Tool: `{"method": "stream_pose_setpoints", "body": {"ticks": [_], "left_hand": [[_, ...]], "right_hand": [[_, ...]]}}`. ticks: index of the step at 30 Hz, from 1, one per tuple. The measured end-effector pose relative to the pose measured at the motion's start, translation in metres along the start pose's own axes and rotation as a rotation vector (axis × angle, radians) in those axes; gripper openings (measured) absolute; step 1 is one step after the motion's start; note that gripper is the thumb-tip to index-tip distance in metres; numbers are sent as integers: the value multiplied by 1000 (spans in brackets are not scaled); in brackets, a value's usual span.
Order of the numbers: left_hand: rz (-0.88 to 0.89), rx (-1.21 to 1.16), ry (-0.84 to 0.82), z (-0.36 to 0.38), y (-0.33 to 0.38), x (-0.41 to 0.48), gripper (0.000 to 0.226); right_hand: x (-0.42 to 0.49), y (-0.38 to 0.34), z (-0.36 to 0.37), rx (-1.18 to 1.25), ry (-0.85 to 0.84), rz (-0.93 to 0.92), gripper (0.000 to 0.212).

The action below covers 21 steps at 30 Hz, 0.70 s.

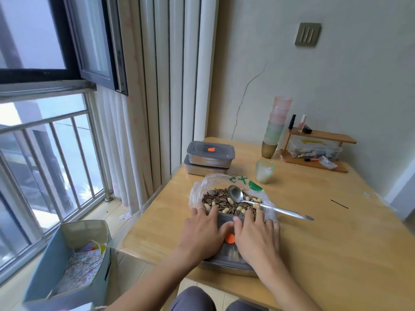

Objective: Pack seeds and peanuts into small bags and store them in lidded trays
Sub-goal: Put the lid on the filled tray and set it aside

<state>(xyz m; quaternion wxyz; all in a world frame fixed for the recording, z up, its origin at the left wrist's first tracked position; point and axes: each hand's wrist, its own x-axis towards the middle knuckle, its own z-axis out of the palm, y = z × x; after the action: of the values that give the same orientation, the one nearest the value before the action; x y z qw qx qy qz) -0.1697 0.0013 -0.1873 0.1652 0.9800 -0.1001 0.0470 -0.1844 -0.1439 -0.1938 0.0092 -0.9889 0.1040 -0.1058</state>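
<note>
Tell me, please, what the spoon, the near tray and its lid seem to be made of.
Spoon: polished metal, probably steel; its bowl mirrors the light. Tray: brushed metal, with a dull grey sheen on its wall. Lid: seemingly grey, half-clear plastic, matt, with an orange plug.

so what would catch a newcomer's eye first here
The left hand and right hand press flat on a grey lidded tray at the table's near edge. Just behind it, an open plastic bag of striped seeds and peanuts holds a metal spoon. Two more lidded trays sit stacked at the far left corner.
</note>
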Motion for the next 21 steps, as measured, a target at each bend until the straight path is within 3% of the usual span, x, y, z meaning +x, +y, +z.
{"method": "stream_pose_setpoints", "body": {"ticks": [4,9,14,16,21], "left_hand": [[25,51,-25,1,0,-1,50],[15,56,13,2,0,-2,56],[47,-49,317,5,-3,-22,62],[70,-65,366,5,-3,-27,63],[70,-182,315,2,-5,-25,56]], "right_hand": [[-1,2,-9,-39,4,-42,53],[-4,7,-11,73,3,-18,53],[-24,7,-9,286,321,2,51],[-28,12,-9,443,379,32,50],[-21,30,-10,805,181,86,29]]}}
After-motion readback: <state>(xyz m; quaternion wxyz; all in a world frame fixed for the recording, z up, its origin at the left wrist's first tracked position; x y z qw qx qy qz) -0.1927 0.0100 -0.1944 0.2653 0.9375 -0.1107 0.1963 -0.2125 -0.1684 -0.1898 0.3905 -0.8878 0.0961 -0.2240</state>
